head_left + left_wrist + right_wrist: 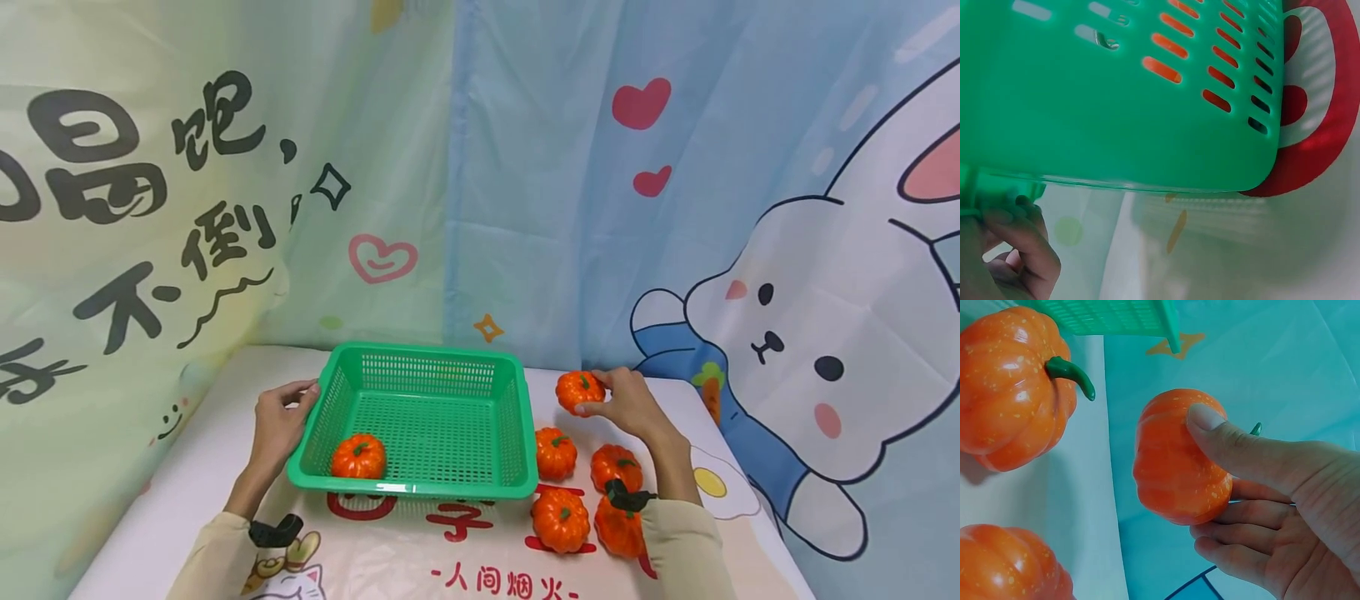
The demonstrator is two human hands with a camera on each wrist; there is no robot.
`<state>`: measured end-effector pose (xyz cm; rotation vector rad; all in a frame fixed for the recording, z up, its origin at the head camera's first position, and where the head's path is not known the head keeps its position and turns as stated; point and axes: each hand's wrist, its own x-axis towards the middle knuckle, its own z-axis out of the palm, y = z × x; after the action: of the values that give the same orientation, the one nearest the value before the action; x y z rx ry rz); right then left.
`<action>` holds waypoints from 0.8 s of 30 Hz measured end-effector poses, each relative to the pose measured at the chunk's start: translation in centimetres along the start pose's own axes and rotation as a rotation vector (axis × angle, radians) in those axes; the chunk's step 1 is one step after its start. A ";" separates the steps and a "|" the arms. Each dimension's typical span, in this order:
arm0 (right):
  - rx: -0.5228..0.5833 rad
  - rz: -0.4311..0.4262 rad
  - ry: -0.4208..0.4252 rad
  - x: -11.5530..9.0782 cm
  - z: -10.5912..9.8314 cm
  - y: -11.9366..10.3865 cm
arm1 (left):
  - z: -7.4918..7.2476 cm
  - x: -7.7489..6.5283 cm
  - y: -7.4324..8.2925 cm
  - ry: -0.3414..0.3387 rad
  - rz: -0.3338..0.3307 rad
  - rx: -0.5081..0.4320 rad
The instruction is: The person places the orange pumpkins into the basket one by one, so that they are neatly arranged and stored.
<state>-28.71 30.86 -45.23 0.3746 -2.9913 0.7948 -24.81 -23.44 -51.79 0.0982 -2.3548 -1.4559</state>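
A green plastic basket [420,487] with slotted walls stands on the table, and one small orange pumpkin [358,457] lies in its near left corner. My left hand [283,417] pinches the basket's left rim; in the left wrist view the fingers [1029,244] curl at the rim. To the right of the basket my right hand [628,402] holds another orange pumpkin [579,392] between thumb and fingers. The right wrist view shows the thumb across this held pumpkin [1179,462], its green stem pointing away.
Several more pumpkins sit right of the basket: one by its wall [556,454], one nearer the front [561,520], others under the right forearm [617,468]. A printed cloth [495,567] covers the table. Behind it hangs a curtain [525,250] with a cartoon rabbit.
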 end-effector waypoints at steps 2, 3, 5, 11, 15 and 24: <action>-0.001 0.009 -0.002 0.0 -0.1 -0.2 | -0.1 0.1 0.0 -0.002 0.003 0.001; 0.002 0.013 -0.002 0.0 -0.1 -0.3 | -0.1 0.1 0.1 -0.002 0.004 0.004; 0.004 0.020 -0.002 0.0 -0.1 -0.5 | -0.2 0.2 0.2 -0.003 0.007 0.008; -0.004 0.010 -0.003 -0.1 -0.4 -1.2 | -0.2 0.3 0.2 -0.008 0.006 0.014; -0.005 0.010 -0.002 -0.2 -0.7 -1.5 | -0.2 0.2 0.0 -0.014 0.003 0.008; -0.018 -0.036 0.002 0.0 -1.2 -2.1 | 0.0 0.1 -0.2 0.000 0.003 0.018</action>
<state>-28.24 29.63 -43.18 0.4250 -2.9785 0.7648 -24.94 -23.55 -51.89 0.0993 -2.3670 -1.4340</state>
